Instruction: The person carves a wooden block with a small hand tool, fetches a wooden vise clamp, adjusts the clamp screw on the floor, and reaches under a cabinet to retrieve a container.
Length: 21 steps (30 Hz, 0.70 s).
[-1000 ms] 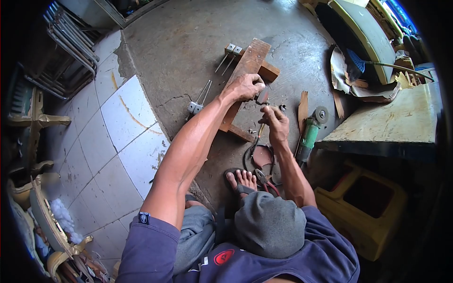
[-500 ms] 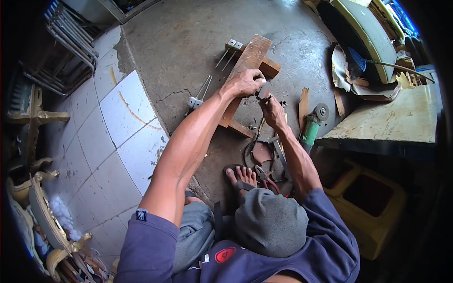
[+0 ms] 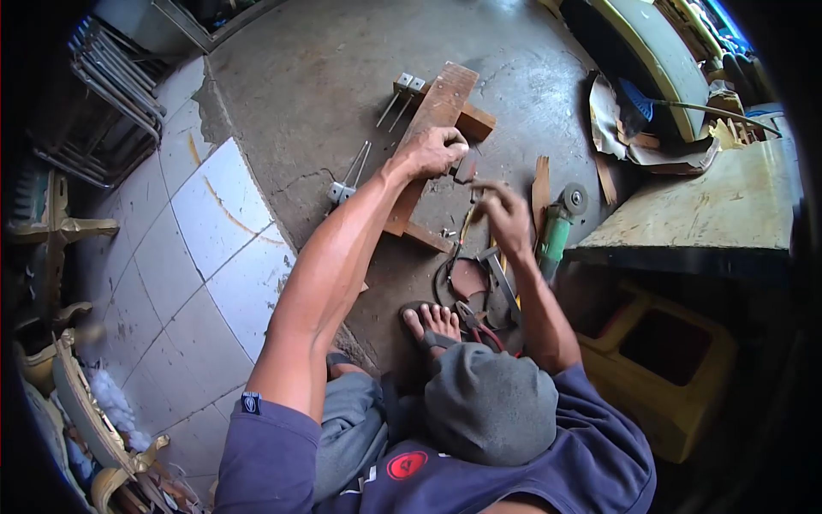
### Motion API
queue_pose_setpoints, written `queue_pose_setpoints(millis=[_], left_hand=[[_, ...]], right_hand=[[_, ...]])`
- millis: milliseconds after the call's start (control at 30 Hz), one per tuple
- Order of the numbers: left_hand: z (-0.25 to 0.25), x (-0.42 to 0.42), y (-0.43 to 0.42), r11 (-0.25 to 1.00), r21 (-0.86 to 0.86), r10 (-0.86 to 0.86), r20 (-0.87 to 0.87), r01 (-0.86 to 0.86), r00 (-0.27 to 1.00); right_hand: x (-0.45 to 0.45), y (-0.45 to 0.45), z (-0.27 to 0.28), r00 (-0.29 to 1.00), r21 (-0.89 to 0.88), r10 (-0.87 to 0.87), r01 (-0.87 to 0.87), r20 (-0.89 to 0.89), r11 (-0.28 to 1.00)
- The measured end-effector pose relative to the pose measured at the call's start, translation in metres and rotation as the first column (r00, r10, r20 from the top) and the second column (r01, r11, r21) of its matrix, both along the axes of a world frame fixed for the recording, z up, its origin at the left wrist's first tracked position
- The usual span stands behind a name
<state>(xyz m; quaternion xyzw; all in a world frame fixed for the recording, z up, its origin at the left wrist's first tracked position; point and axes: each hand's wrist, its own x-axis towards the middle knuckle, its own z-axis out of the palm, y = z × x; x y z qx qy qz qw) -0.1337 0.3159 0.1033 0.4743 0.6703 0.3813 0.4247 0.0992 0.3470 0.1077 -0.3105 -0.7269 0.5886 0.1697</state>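
Note:
My left hand (image 3: pixel 435 152) rests over the long wooden plank (image 3: pixel 449 92), its fingers closed on a small dark and reddish metal piece (image 3: pixel 465 169) that sticks out toward the right. What kind of part it is, I cannot make out. My right hand (image 3: pixel 507 214) is just right of that piece and apart from it, slightly blurred. Its index finger stretches left, with the other fingers bent, and I see nothing in it. Under the plank lie wooden crosspieces (image 3: pixel 478 122). Metal blocks with long thin rods (image 3: pixel 409 84) stand by its far end, and another such block (image 3: pixel 341 192) lies left of my forearm.
A green angle grinder (image 3: pixel 556 233) lies right of my right hand, beside a wood strip (image 3: pixel 540 193). Red-handled pliers (image 3: pixel 481 327) and a dark cable (image 3: pixel 440 278) are near my foot. A worn tabletop (image 3: pixel 693 210) juts in at right, above a yellow plastic container (image 3: pixel 634 411).
My right hand has drawn back from the small metal piece, down and to the right, and its index finger has straightened. My left hand keeps its hold. The view has shifted slightly.

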Motion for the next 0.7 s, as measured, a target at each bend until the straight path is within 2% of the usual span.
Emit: queue_pose_setpoints(millis=[67, 100, 133, 200, 233, 267, 333, 367, 433, 467, 500, 533, 567, 600, 633, 667, 700], left_hand=[[0.012, 0.004, -0.005, 0.999, -0.054, 0.008, -0.022, -0.009, 1.0], [0.012, 0.004, -0.005, 0.999, -0.041, 0.003, -0.043, -0.005, 0.999], [0.012, 0.004, -0.004, 0.999, -0.043, -0.002, -0.045, 0.0, 0.999], [0.014, 0.004, -0.007, 1.0, -0.027, -0.002, -0.079, 0.0, 0.997], [0.017, 0.005, -0.009, 1.0, -0.025, 0.012, -0.041, -0.013, 0.999], [0.021, 0.003, -0.007, 1.0, -0.025, 0.01, -0.05, -0.011, 0.999], [0.024, 0.002, -0.009, 0.996, -0.084, -0.02, -0.057, 0.015, 0.998], [0.025, -0.001, -0.009, 0.996, -0.074, -0.05, -0.069, 0.045, 0.996], [0.02, -0.005, -0.006, 0.997, -0.07, -0.048, -0.032, 0.046, 0.998], [0.018, -0.005, -0.007, 0.996, -0.065, -0.059, -0.006, 0.058, 0.998], [0.019, -0.005, -0.007, 0.998, -0.052, -0.048, -0.017, 0.047, 0.999], [0.02, -0.008, -0.004, 0.998, -0.046, -0.038, -0.022, 0.037, 0.999], [0.017, -0.009, -0.003, 0.998, -0.049, -0.033, 0.006, 0.033, 0.999], [0.012, -0.007, -0.004, 0.998, -0.057, -0.031, 0.037, 0.033, 0.999], [0.005, -0.013, -0.002, 0.994, -0.058, -0.099, -0.013, 0.098, 0.995], [0.012, -0.012, -0.002, 0.996, -0.07, -0.064, -0.024, 0.062, 0.998], [0.012, -0.012, -0.003, 1.0, -0.013, -0.006, -0.019, 0.005, 1.0]], right_hand=[[-0.003, -0.034, -0.017, 0.987, -0.205, -0.158, 0.163, 0.044, 0.965], [-0.009, -0.038, -0.016, 0.968, -0.385, -0.246, 0.212, -0.041, 0.898], [-0.015, -0.04, -0.015, 0.943, -0.409, -0.328, 0.28, -0.051, 0.869], [-0.02, -0.032, -0.003, 0.904, -0.629, -0.394, 0.212, -0.165, 0.748], [-0.022, -0.025, -0.002, 0.91, -0.616, -0.374, 0.193, -0.179, 0.764], [-0.023, -0.021, -0.007, 0.922, -0.57, -0.372, 0.25, -0.107, 0.783], [-0.023, -0.018, -0.008, 0.935, -0.623, -0.346, 0.316, 0.077, 0.716], [-0.019, -0.017, -0.008, 0.937, -0.621, -0.338, 0.317, 0.087, 0.717], [-0.015, -0.015, -0.007, 0.988, -0.86, -0.033, 0.147, 0.15, 0.488], [-0.014, -0.014, -0.015, 0.987, -0.861, -0.026, 0.149, 0.156, 0.485], [-0.016, -0.008, -0.032, 0.96, -0.679, 0.105, 0.104, 0.26, 0.727], [-0.023, 0.001, -0.052, 0.901, -0.44, 0.196, -0.007, 0.386, 0.898], [-0.028, 0.01, -0.085, 0.9, -0.11, 0.074, -0.03, 0.429, 0.993], [-0.037, 0.017, -0.079, 0.836, 0.246, -0.059, -0.092, 0.545, 0.965], [-0.043, 0.029, -0.085, 0.901, 0.098, -0.093, 0.056, 0.424, 0.994], [-0.045, 0.057, -0.116, 0.941, 0.358, -0.106, -0.017, 0.321, 0.934], [-0.047, 0.077, -0.119, 0.955, 0.616, -0.087, -0.111, 0.283, 0.78]])
